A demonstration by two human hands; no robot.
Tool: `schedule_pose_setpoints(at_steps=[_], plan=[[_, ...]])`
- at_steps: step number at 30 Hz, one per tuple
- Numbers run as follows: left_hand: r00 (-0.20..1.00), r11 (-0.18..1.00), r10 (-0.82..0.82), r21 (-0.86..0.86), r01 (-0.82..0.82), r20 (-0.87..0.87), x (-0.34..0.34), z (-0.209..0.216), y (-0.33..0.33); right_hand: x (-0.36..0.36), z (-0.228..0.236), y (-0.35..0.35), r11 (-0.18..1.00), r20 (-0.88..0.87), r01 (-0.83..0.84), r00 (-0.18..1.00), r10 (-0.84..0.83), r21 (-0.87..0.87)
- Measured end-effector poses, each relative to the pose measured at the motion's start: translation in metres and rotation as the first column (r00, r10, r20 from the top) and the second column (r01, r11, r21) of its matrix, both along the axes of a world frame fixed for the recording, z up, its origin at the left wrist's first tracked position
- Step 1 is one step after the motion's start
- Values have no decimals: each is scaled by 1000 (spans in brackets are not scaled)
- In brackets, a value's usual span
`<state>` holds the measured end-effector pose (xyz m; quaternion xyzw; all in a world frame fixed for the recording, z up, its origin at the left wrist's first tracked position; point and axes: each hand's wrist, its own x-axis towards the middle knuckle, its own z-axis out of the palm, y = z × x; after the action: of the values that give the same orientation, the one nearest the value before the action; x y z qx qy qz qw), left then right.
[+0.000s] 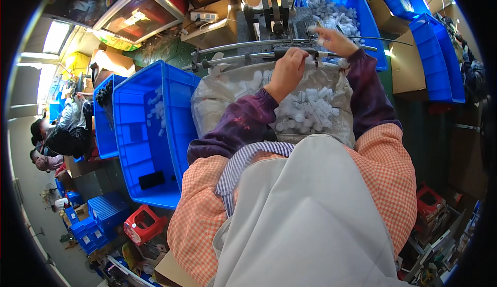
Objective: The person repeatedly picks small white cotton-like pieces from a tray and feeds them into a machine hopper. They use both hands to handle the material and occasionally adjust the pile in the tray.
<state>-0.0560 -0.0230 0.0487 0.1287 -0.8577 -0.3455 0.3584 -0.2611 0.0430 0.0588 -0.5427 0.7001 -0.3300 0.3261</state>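
My left hand [288,74] is closed, its fingers curled together at the black sleeve on a metal rod; whatever they hold, if anything, is hidden. Farther right, my right hand [335,42] reaches to the side of a dark metal bench fixture [274,20]. Its fingers are stretched out and apart, with white coverings on some fingertips. Below both hands, a pale cloth-lined holder [217,98] sags in front of me. Small white plastic pieces [306,112] with thin prongs are heaped in it.
A blue bin [370,25] full of similar white pieces stands behind the fixture. At left, another blue bin [140,157] holds a few pieces and a black object. Cardboard boxes [209,20] sit at the back left. A red stool [142,225] is at lower left; people [67,131] sit beyond.
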Motion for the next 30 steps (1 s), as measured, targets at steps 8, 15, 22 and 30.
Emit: schedule_pose_setpoints(at_steps=[8,15,22,30], plan=[[806,975,216,-156,-155,551,49,20,-20,-5,-50,-39,923,-367,138,888,-276,-360],[510,983,151,-73,-170,847,93,-58,-76,4,-78,-96,899,-729,211,529,-435,-383],[659,994,-82,107,3,748,72,-83,-49,1,-90,-105,898,-771,250,461,-440,-362],[690,984,-157,171,50,706,59,-61,-15,-1,-90,-106,921,-746,251,541,-389,-299]])
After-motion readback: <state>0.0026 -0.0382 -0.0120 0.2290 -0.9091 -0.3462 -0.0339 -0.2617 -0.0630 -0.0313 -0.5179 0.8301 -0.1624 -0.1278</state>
